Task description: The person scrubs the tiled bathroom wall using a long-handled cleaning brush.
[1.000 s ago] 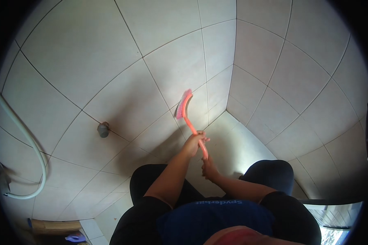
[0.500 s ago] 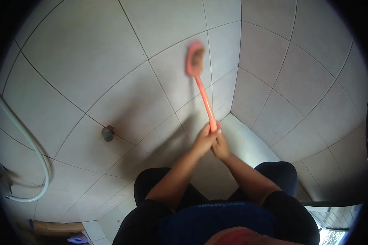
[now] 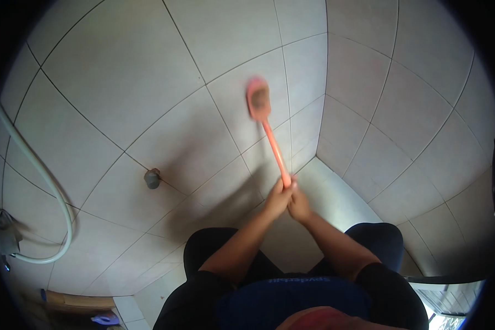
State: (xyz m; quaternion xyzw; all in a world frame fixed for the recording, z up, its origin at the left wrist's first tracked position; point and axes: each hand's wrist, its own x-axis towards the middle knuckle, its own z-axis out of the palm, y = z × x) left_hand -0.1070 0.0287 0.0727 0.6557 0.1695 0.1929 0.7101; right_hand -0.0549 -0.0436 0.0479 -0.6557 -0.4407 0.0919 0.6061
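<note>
A pink-orange long-handled scrub brush point(image 3: 276, 151) points up and away from me, its head at the tiled wall point(image 3: 165, 104). The head is slightly blurred, with a dark patch in its middle. My left hand point(image 3: 277, 199) is wrapped round the lower end of the handle. Pressed up beside it, my right hand point(image 3: 298, 204) closes on the same end. The fingers overlap, so the very end of the handle is hidden. Whether the bristles touch the tiles I cannot tell.
A grey pipe stub point(image 3: 153, 178) sticks out of the wall left of the brush. A pale hose point(image 3: 58, 192) loops down at far left. A second tiled wall point(image 3: 401, 115) meets the first at right. A purple object point(image 3: 105, 319) lies at lower left.
The brush head has moved down the wall, nearer to me. Both hands have drawn back slightly with the handle, and the grip is the same.
</note>
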